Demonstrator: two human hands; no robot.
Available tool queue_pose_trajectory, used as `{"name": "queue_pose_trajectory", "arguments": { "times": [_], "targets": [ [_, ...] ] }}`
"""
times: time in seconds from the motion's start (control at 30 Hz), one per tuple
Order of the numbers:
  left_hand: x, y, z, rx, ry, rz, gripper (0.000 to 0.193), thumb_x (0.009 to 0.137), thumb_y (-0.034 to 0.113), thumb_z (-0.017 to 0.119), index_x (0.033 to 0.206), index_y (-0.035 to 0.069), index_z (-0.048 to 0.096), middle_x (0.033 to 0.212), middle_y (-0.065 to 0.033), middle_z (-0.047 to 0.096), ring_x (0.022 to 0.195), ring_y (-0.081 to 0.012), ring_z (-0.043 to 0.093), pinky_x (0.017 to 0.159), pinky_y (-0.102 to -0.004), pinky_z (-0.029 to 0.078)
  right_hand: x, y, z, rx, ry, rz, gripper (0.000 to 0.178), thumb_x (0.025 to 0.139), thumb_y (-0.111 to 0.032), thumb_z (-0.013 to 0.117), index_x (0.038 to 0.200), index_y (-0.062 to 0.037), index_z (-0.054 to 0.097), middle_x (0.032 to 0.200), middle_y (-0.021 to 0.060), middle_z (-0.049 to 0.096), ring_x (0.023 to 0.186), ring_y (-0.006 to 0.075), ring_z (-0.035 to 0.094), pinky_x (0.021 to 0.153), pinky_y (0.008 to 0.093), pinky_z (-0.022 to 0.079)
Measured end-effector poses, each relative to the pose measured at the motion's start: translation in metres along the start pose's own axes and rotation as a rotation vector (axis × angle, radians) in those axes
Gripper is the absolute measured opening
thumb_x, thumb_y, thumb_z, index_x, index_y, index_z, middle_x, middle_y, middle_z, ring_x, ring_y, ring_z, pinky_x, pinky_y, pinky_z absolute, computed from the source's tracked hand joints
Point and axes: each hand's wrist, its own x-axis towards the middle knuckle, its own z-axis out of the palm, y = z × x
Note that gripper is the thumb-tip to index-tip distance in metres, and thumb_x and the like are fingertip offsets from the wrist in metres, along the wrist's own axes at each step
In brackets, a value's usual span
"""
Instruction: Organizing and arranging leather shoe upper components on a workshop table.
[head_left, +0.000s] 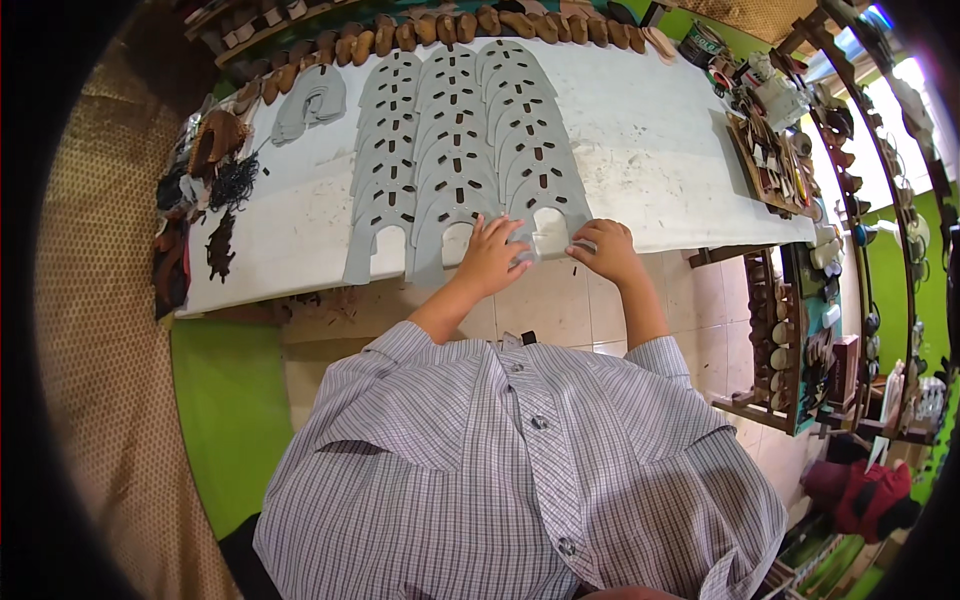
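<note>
While the left hand (pixel 490 257) is splayed over one leg of a grey U-shaped piece (pixel 573 210) lying between both palms, the right hand (pixel 610 250) curls half-closed by the other; whether either pinches it cannot be told.

overlapping grey pieces (pixel 440 152) lie in three columns toward twelve o'clock on a white table (pixel 655 150), left hand (pixel 492 257) at their near edge, right hand (pixel 608 250) at two o'clock.
</note>
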Motion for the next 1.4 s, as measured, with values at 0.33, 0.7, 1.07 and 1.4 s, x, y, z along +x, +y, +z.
{"name": "queue_pose_trajectory", "arguments": {
  "times": [0.33,0.7,1.07,1.4],
  "targets": [
    [-0.019,-0.012,0.009,0.118,-0.015,-0.075,0.047,0.078,0.039,0.059,0.117,0.013,0.054,0.134,-0.0091,0.039,0.128,-0.0287,0.03,0.105,-0.0564,0.013,0.009,-0.043,0.041,0.0,0.193,-0.156,0.031,0.075,-0.031,0.066,0.101,-0.0138,0.064,0.109,0.0084,0.057,0.105,0.0246,0.051,0.092,0.0421,0.034],
    [-0.075,-0.071,-0.066,0.262,0.162,-0.591,0.053,0.081,0.04,0.057,0.123,0.008,0.048,0.135,-0.0163,0.036,0.127,-0.0336,0.03,0.103,-0.0583,0.014,0.036,-0.144,0.088,0.065,0.032,-0.378,0.032,0.074,-0.024,0.064,0.104,-0.0148,0.06,0.115,0.0053,0.051,0.111,0.0242,0.046,0.097,0.0477,0.031],
    [-0.143,-0.109,-0.09,0.003,0.119,-0.666,0.07,0.082,0.038,0.055,0.133,-0.002,0.028,0.133,-0.0276,0.034,0.123,-0.041,0.034,0.102,-0.0458,0.026,0.081,-0.242,0.119,0.08,-0.024,-0.404,0.033,0.076,-0.022,0.062,0.107,-0.0151,0.059,0.118,0.0055,0.051,0.112,0.0251,0.045,0.098,0.0475,0.03],
    [-0.187,-0.177,-0.14,-0.017,0.102,-0.544,0.067,0.081,0.038,0.056,0.13,-0.003,0.034,0.132,-0.0294,0.034,0.123,-0.042,0.034,0.101,-0.0509,0.026,0.129,-0.307,0.158,0.025,-0.005,-0.358,0.035,0.074,-0.024,0.064,0.108,-0.014,0.059,0.119,0.0082,0.051,0.112,0.0256,0.046,0.096,0.0446,0.032]
  ]
}}
